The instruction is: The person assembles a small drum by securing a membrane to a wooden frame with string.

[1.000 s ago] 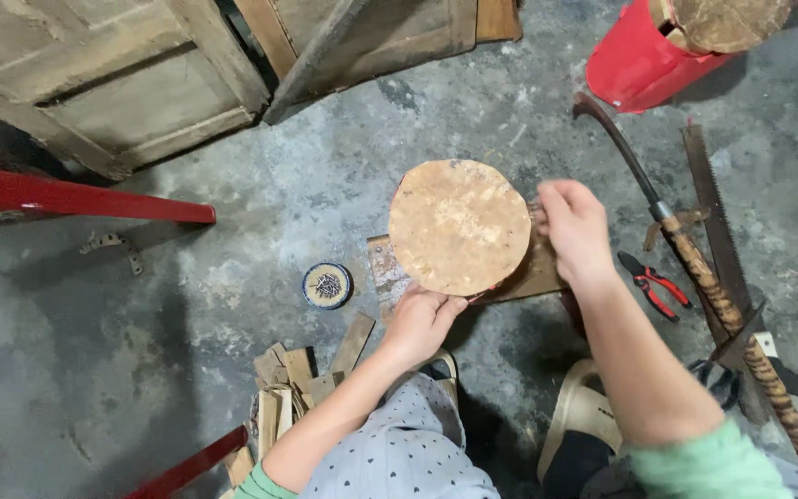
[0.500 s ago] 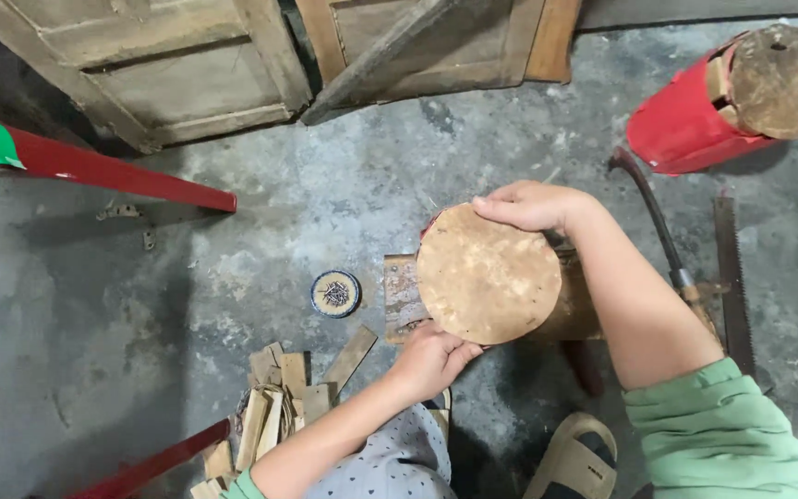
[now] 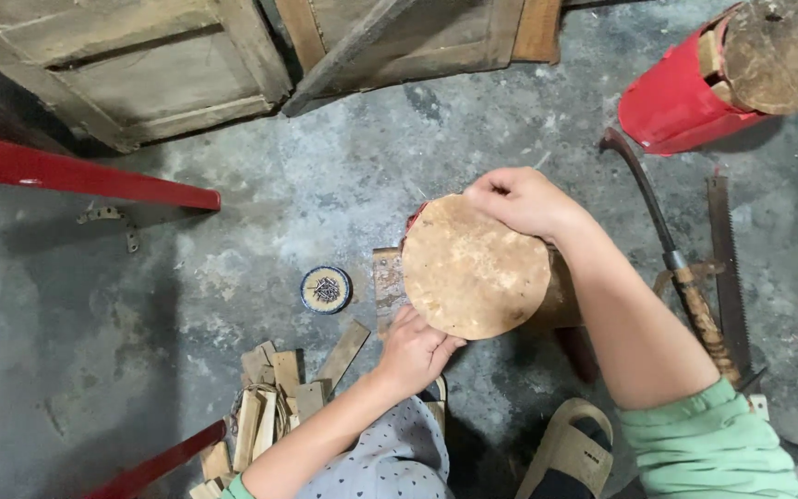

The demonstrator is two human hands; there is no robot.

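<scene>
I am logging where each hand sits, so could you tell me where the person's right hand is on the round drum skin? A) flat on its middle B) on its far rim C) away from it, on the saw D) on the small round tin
B: the right hand grips the far rim of the round drum skin, while the left hand holds the near edge.

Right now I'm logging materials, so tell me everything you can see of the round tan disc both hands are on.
The round disc looks like mottled tan hide or wood, flat, facing up, with pale blotches and an uneven rim. It sits above the concrete floor, over a wooden piece. The right hand grips its far edge; the left hand presses its near edge.
</scene>
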